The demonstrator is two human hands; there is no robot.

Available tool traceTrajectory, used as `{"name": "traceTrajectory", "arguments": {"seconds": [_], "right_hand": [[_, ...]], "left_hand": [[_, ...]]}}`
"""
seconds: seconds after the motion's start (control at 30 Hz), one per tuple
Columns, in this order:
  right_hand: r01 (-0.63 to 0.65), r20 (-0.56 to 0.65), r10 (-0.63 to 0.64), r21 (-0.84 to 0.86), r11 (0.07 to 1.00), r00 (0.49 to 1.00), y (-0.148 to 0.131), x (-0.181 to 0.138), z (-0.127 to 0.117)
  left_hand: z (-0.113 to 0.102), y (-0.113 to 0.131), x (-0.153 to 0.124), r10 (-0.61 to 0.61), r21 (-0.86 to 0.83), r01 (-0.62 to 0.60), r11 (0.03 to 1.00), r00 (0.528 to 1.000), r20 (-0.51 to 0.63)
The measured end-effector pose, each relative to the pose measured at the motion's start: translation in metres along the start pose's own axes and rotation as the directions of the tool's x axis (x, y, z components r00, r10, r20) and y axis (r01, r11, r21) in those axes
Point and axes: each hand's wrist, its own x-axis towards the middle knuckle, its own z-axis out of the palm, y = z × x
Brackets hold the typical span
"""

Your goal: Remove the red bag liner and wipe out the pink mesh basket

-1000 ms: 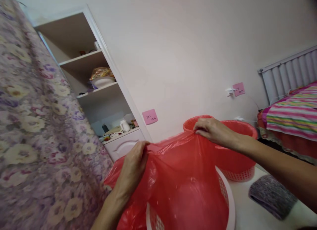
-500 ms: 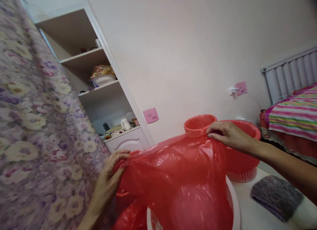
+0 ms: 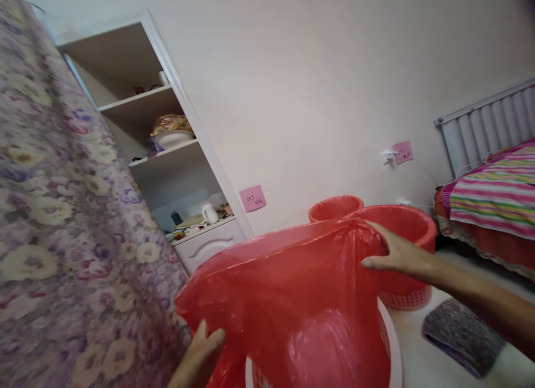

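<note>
Right hand grips the far edge of a red plastic bag stretched over a white-rimmed basket on the tabletop; left hand pinches its near corner.

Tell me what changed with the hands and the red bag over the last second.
The left hand slid from the top edge of the thin red plastic bag down its left side. The right hand moved slightly down, holding the right edge. The bag's mouth spread wider. The red lattice baskets stayed put.
</note>
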Motion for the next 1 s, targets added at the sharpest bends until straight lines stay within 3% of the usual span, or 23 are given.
{"name": "traceTrajectory", "arguments": {"seconds": [0.1, 0.2, 0.23, 0.3, 0.37, 0.43, 0.53, 0.7, 0.87, 1.0], "right_hand": [[-0.058, 0.193, 0.013, 0.227, 0.972, 0.981, -0.008, -0.002, 0.032], [-0.108, 0.269, 0.020, 0.316, 0.942, 0.963, -0.027, 0.001, 0.066], [-0.123, 0.298, 0.023, 0.322, 0.939, 0.954, -0.033, 0.004, 0.076], [-0.135, 0.361, 0.004, 0.338, 0.931, 0.933, -0.045, 0.012, 0.094], [-0.095, 0.376, -0.061, 0.382, 0.919, 0.925, -0.054, 0.020, 0.108], [-0.024, 0.365, -0.138, 0.405, 0.914, 0.921, -0.061, 0.025, 0.117], [0.073, 0.350, -0.200, 0.344, 0.936, 0.915, -0.069, 0.024, 0.122], [0.213, 0.192, -0.244, 0.165, 0.963, 0.951, -0.081, 0.008, 0.103], [0.147, 0.090, -0.152, 0.063, 0.987, 0.984, -0.079, -0.028, 0.069], [0.233, 0.223, -0.219, -0.034, 0.972, 0.950, -0.061, -0.068, 0.061]], "left_hand": [[0.031, 0.007, -0.005, -0.025, -0.026, 0.030, 0.999, 0.984, 0.174], [0.065, 0.016, -0.005, -0.040, -0.024, 0.051, 0.998, 0.946, 0.322], [0.077, 0.018, -0.005, -0.018, -0.012, 0.025, 1.000, 0.918, 0.396], [0.100, 0.021, -0.003, 0.038, 0.049, -0.080, 0.996, 0.818, 0.574], [0.120, 0.020, 0.000, 0.114, 0.101, -0.231, 0.968, 0.760, 0.640], [0.134, 0.016, 0.006, 0.165, 0.144, -0.320, 0.936, 0.763, 0.625], [0.145, 0.010, 0.016, 0.208, 0.166, -0.355, 0.920, 0.800, 0.563], [0.148, 0.005, 0.024, 0.228, 0.167, -0.328, 0.930, 0.870, 0.438], [0.145, 0.002, 0.036, 0.321, 0.146, -0.345, 0.927, 0.933, 0.165], [0.141, 0.015, 0.048, 0.437, 0.148, -0.425, 0.893, 0.897, -0.066]]}}
